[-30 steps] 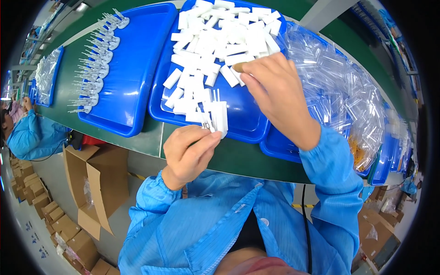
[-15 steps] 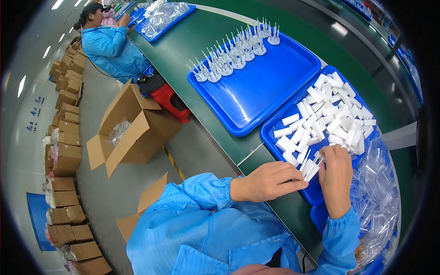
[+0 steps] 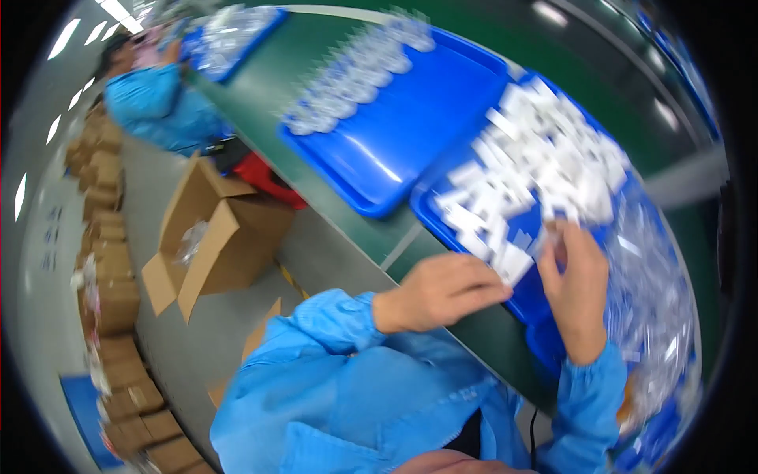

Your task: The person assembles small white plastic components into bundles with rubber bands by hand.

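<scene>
My left hand (image 3: 446, 291) is closed in a pinch on a pronged plastic piece carrying a white sleeve (image 3: 513, 265), held over the near edge of the tray of white parts. Motion blur hides its finer detail. My right hand (image 3: 579, 288) is at the near side of a heap of short white tubes (image 3: 545, 150), thumb and fingers curled close to them. Its fingertips are smeared, so whether a tube is between them does not show. The heap lies in a blue tray (image 3: 426, 207) on the green table.
A larger blue tray (image 3: 379, 162) holds rows of clear pronged pieces (image 3: 359, 79) along its far left side. Clear plastic parts (image 3: 647, 292) pile up at the right. Left of the table stand an open carton (image 3: 237, 245), a red stool (image 3: 272, 183) and a co-worker in blue (image 3: 162, 103).
My right hand has parted from the piece in my left hand and moved toward the white heap. My left hand still holds the pronged piece. The whole view has shifted and blurred.
</scene>
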`<action>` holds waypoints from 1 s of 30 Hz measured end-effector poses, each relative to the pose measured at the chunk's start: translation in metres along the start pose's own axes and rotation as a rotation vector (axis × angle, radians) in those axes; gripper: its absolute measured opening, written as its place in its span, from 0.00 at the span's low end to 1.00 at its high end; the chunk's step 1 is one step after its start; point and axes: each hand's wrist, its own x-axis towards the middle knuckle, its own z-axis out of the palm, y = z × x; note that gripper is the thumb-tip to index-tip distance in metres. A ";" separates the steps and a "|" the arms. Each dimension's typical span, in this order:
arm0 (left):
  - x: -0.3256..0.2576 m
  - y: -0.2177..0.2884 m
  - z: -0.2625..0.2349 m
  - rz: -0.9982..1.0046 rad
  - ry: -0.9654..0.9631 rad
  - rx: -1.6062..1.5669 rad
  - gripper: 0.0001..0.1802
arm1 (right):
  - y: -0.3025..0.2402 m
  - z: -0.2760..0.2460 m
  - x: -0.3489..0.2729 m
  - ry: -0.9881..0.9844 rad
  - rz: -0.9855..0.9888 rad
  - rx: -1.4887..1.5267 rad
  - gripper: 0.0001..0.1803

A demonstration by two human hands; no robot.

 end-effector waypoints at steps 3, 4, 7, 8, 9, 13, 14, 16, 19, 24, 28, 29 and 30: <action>0.004 0.013 -0.007 0.008 -0.001 0.091 0.17 | -0.004 -0.012 0.002 0.118 0.239 0.399 0.12; 0.005 0.012 -0.005 0.059 -0.004 0.096 0.20 | -0.002 -0.016 0.002 0.133 0.303 0.548 0.11; 0.013 0.015 0.006 0.074 -0.007 0.057 0.18 | 0.006 -0.019 -0.008 0.166 0.388 0.716 0.11; 0.015 0.017 0.010 0.082 -0.008 0.023 0.18 | 0.008 -0.020 -0.014 0.181 0.412 0.693 0.11; 0.016 0.018 0.011 0.088 -0.028 0.019 0.17 | 0.009 -0.021 -0.019 0.186 0.372 0.652 0.12; 0.015 0.022 0.018 0.104 -0.071 -0.007 0.17 | 0.005 -0.028 -0.030 0.243 0.315 0.593 0.11; 0.015 0.024 0.019 0.105 -0.074 -0.007 0.17 | 0.004 -0.028 -0.031 0.245 0.317 0.595 0.11; 0.015 0.026 0.020 0.097 -0.074 0.002 0.18 | 0.003 -0.029 -0.034 0.200 0.350 0.645 0.10; 0.014 0.026 0.020 0.071 -0.051 0.047 0.18 | 0.004 -0.024 -0.040 0.098 0.267 0.609 0.09; 0.014 0.025 0.022 0.028 -0.006 0.038 0.16 | 0.002 -0.035 -0.039 0.038 0.136 0.509 0.07; 0.005 0.016 0.024 0.001 0.093 -0.020 0.20 | -0.001 -0.033 -0.037 -0.026 -0.144 0.286 0.09; 0.000 0.013 0.026 -0.026 0.192 -0.058 0.22 | -0.002 -0.028 -0.039 -0.016 -0.210 0.279 0.10; -0.002 0.011 0.026 -0.014 0.183 -0.067 0.26 | -0.003 -0.022 -0.042 -0.006 -0.204 0.296 0.11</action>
